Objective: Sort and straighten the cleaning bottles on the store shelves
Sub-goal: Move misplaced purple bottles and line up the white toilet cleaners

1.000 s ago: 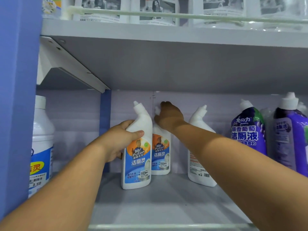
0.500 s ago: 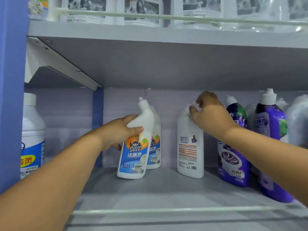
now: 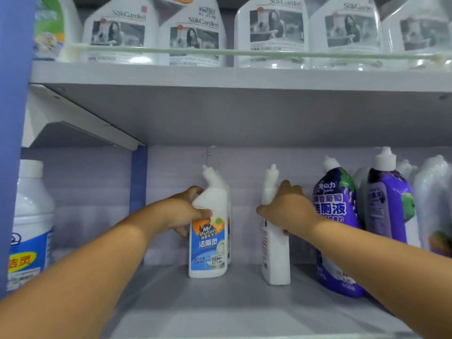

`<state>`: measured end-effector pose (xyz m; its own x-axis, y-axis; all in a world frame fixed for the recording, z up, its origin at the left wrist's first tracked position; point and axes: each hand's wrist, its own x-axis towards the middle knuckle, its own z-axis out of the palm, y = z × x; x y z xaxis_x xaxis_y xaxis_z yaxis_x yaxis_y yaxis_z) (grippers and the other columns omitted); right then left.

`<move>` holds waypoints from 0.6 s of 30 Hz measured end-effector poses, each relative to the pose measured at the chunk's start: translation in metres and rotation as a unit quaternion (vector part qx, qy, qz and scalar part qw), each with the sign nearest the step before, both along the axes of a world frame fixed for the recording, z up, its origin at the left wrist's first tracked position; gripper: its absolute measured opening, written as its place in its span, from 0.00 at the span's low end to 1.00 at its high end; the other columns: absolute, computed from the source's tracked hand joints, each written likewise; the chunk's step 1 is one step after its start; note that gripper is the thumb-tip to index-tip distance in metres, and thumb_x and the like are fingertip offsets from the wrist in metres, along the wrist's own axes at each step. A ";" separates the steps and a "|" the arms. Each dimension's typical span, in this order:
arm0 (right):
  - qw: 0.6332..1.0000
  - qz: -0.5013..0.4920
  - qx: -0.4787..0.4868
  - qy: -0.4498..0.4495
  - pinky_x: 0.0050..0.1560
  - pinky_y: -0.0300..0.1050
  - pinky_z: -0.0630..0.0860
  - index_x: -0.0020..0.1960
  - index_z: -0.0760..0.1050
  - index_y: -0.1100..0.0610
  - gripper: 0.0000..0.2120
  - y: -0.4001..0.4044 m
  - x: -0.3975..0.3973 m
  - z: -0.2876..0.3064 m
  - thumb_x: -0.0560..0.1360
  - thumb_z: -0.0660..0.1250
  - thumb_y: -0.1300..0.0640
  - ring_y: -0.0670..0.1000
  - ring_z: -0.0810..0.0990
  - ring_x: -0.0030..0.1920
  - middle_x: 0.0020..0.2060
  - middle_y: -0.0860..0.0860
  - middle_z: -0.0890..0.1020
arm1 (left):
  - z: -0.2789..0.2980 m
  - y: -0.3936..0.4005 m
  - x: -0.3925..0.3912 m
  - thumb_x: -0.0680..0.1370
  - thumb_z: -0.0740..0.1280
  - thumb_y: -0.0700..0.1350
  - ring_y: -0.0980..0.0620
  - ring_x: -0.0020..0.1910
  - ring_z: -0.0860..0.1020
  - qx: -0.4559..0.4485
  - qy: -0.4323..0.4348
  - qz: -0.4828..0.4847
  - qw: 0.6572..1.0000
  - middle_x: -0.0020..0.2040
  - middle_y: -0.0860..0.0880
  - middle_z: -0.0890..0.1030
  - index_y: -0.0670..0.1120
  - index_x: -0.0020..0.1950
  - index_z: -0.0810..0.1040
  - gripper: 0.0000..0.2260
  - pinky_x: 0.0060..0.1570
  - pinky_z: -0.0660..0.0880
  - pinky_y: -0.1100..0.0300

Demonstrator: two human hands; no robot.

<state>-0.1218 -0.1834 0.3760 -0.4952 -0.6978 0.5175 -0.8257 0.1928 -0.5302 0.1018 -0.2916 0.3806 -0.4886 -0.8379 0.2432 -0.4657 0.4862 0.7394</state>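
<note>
1. Landmark: the white plastic angled-neck bottle with the blue and orange front label stands upright on the grey shelf board, label facing out. All places below are given relative to this bottle.
2. The left hand grips this bottle at the shoulder, just under the bent neck; the thumb lies across the front and the fingers curl round the back.
3. Directly behind it, touching or nearly so, stands a second bottle of the same kind, mostly hidden.
4. To its right, apart by a clear gap, stands a white plastic angled-neck bottle turned edge-on, its side label towards the landmark. The right hand holds it at the upper body, fingers wrapped round the far side and thumb on the near edge.
5. Further right stand two purple bottles with white caps; far left stands a large white jug with a blue label.
6. Handling, judged: the bottles are rigid, smooth plastic, likely liquid-filled and moderately heavy, with a narrow base that tips easily. Take hold at the shoulder or waist, not the slim neck.
7. The edge-on bottle probably needs rotating until its front label faces out.
</note>
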 end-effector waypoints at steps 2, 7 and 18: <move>0.997 0.014 0.036 -0.072 0.23 0.44 0.78 0.68 0.60 0.56 0.34 -0.006 0.007 0.000 0.73 0.70 0.39 0.62 0.82 0.44 0.60 0.58 0.69 | 0.006 0.001 -0.001 0.79 0.73 0.46 0.45 0.55 0.84 -0.012 -0.039 0.006 0.999 0.59 0.46 0.82 0.56 0.73 0.66 0.26 0.48 0.84 0.39; 0.990 -0.010 0.105 -0.093 0.36 0.46 0.83 0.66 0.65 0.56 0.40 -0.011 -0.002 0.024 0.72 0.57 0.23 0.56 0.84 0.42 0.55 0.57 0.77 | -0.001 -0.001 0.001 0.80 0.71 0.44 0.44 0.53 0.85 0.005 -0.017 0.001 1.000 0.56 0.44 0.84 0.56 0.74 0.66 0.25 0.48 0.83 0.38; 0.986 0.124 0.000 -0.109 0.48 0.56 0.84 0.62 0.72 0.54 0.14 -0.041 -0.021 0.038 0.81 0.63 0.47 0.59 0.81 0.52 0.54 0.55 0.80 | -0.014 -0.009 -0.002 0.81 0.71 0.45 0.47 0.52 0.85 -0.005 0.037 -0.024 0.999 0.54 0.48 0.85 0.58 0.73 0.69 0.23 0.46 0.84 0.38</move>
<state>-0.1429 -0.2242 0.4143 -0.4097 -0.8112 0.4173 -0.7136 0.0000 -0.7006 0.1001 -0.3007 0.3663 -0.5087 -0.8115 0.2875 -0.3865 0.5137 0.7660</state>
